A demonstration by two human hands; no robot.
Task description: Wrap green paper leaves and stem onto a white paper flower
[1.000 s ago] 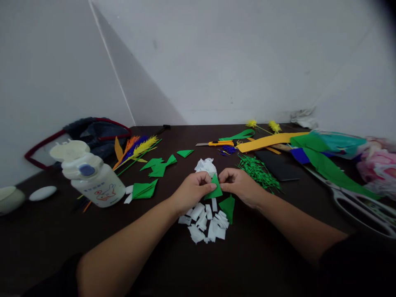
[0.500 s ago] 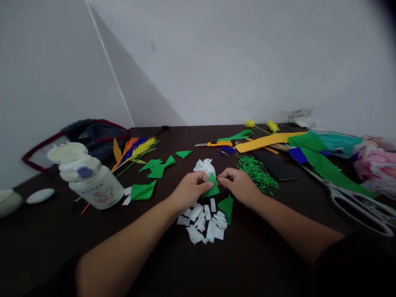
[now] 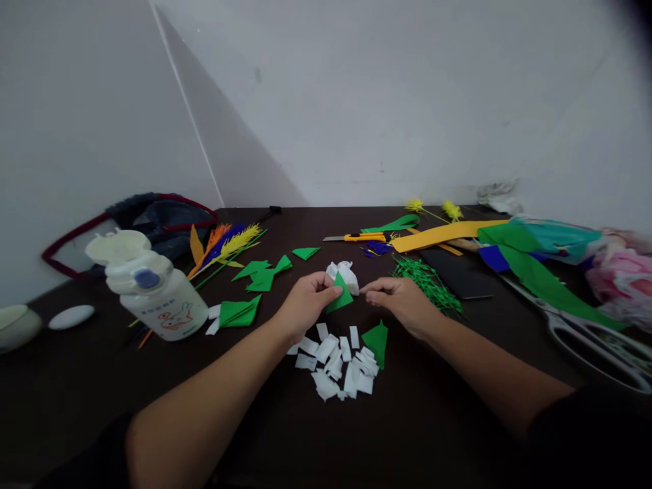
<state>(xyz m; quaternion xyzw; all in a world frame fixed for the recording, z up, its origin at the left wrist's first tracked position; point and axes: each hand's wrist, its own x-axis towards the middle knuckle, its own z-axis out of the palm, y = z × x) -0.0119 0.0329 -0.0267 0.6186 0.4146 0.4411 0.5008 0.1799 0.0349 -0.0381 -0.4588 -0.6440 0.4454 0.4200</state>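
Observation:
My left hand (image 3: 305,302) pinches a small green paper triangle (image 3: 340,297) just above the dark table (image 3: 407,421). My right hand (image 3: 400,302) is a little to the right of it, fingers curled with thumb and forefinger together, apart from the triangle; whether they hold anything is too small to see. Behind the triangle lies a crumpled white paper wad (image 3: 345,272). Below my hands lie a heap of small white paper scraps (image 3: 339,360) and a second green triangle (image 3: 377,341).
A white glue bottle (image 3: 153,288) lies tipped at the left. Green folded pieces (image 3: 262,275), coloured paper feathers (image 3: 224,244), a yellow utility knife (image 3: 361,237), green shreds (image 3: 425,280), a black phone (image 3: 456,272), coloured paper strips (image 3: 530,265) and large scissors (image 3: 585,333) surround the hands.
My right hand has let go of the green triangle and drawn slightly right. My left hand still holds it and has shifted it a little left and up.

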